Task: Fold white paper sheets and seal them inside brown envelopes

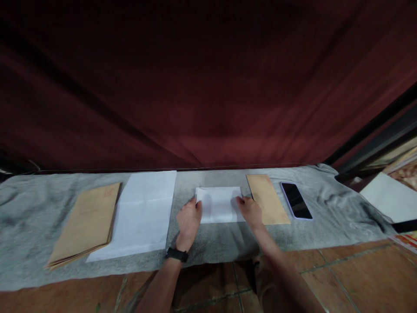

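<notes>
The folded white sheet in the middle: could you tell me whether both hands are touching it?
Touching. The head view shows the left hand on the left edge of the folded white sheet and the right hand on its right edge.

Two bare forearms, no sleeves, enter from the lower centre of the frame; a black wristwatch (176, 254) bands the left wrist

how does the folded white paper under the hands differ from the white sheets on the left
The folded white paper is small and compact; the white sheets are much larger and lie open, showing fold creases. The left hand and right hand touch the folded paper; nothing touches the sheets. Both are white and lie on the grey cloth.
</notes>
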A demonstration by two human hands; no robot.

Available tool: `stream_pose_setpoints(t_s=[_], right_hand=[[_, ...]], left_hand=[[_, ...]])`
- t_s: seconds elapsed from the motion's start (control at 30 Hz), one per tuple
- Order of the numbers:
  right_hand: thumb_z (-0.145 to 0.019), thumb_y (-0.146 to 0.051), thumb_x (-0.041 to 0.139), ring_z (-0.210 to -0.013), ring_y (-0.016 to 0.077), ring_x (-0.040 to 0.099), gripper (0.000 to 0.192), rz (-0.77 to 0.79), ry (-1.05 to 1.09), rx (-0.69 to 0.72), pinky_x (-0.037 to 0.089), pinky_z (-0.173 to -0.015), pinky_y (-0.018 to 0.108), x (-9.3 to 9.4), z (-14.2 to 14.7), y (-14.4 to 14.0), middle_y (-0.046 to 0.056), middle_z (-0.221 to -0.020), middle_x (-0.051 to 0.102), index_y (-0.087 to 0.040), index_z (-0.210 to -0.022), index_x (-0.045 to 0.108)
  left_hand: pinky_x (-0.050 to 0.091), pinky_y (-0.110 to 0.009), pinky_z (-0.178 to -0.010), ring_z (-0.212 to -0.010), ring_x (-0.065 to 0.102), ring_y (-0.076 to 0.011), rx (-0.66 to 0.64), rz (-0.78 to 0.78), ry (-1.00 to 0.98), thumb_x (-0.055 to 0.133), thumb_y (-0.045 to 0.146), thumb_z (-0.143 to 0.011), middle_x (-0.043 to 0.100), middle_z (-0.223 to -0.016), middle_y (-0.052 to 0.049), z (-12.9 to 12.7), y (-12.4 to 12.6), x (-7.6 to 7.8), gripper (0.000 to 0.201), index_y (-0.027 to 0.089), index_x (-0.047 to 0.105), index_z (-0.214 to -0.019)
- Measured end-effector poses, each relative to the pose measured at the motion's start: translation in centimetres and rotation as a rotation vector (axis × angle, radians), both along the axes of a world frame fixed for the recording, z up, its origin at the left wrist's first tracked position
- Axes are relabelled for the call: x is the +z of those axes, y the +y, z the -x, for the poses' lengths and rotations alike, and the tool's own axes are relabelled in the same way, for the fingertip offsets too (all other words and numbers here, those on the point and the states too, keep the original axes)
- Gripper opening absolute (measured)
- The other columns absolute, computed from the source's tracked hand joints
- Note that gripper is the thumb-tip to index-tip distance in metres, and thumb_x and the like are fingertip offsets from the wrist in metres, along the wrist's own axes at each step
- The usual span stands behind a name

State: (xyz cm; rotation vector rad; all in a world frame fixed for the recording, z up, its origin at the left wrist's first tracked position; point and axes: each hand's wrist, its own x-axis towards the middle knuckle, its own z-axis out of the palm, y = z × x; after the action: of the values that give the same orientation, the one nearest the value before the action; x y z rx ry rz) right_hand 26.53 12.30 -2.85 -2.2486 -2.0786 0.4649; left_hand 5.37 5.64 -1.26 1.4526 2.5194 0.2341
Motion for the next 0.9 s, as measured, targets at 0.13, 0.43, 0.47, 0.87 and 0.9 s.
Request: stream_pose_setpoints(t_s=[0.13,0.43,0.47,0.87,0.9], right_hand=[[-0.103,-0.043,0.04,-0.099,0.0236,0.074,0.043,0.006,0.016,0.013,0.051,-0.078,0.027,0.22,-0.05,0.0,0.015,-0.103,0.078,-0.018,-0.105,0.075],[-0.104,-0.04,0.038,-0.099,0.0228,0.073,0.041,0.011,0.003,0.023,0.05,-0.078,0.027,0.03,-0.16,0.07,0.013,-0.107,0.077,-0.02,-0.108,0.074],[-0.104,-0.04,0.038,-0.1,0.023,0.073,0.041,0.01,0.002,0.022,0.05,-0.078,0.027,-0.01,-0.17,0.08,0.013,-0.107,0.077,-0.02,-0.109,0.073],[-0.105,-0.04,0.038,-0.095,0.0232,0.074,0.042,-0.044,-0.077,0.033,0.051,-0.077,0.027,-0.31,0.18,-0.09,0.016,-0.099,0.077,-0.015,-0.106,0.071],[-0.105,-0.041,0.037,-0.096,0.0234,0.074,0.042,-0.045,-0.081,0.033,0.051,-0.077,0.027,-0.31,0.19,-0.11,0.016,-0.1,0.077,-0.015,-0.107,0.071]], left_hand=[[0.048,-0.031,-0.076,-0.092,0.073,-0.0257,0.005,0.001,0.003,0.044,0.039,-0.1,0.077,-0.098,-0.014,-0.04,0.11,0.15,0.035,0.021,0.069,-0.115],[0.049,-0.031,-0.078,-0.093,0.073,-0.025,0.006,0.007,-0.014,0.043,0.041,-0.101,0.077,-0.099,-0.014,-0.01,0.37,0.16,0.036,0.021,0.069,-0.115],[0.049,-0.031,-0.078,-0.093,0.073,-0.0253,0.003,0.003,-0.013,0.042,0.04,-0.101,0.077,-0.099,-0.014,-0.02,0.39,0.12,0.036,0.021,0.069,-0.115],[0.049,-0.033,-0.074,-0.091,0.074,-0.0276,-0.001,-0.019,0.036,0.04,0.04,-0.101,0.077,-0.096,-0.015,-0.31,0.75,-0.01,0.036,0.019,0.069,-0.111],[0.05,-0.033,-0.074,-0.091,0.074,-0.0277,-0.002,-0.016,0.035,0.04,0.04,-0.101,0.077,-0.096,-0.015,-0.3,0.77,0.01,0.036,0.02,0.069,-0.111]])
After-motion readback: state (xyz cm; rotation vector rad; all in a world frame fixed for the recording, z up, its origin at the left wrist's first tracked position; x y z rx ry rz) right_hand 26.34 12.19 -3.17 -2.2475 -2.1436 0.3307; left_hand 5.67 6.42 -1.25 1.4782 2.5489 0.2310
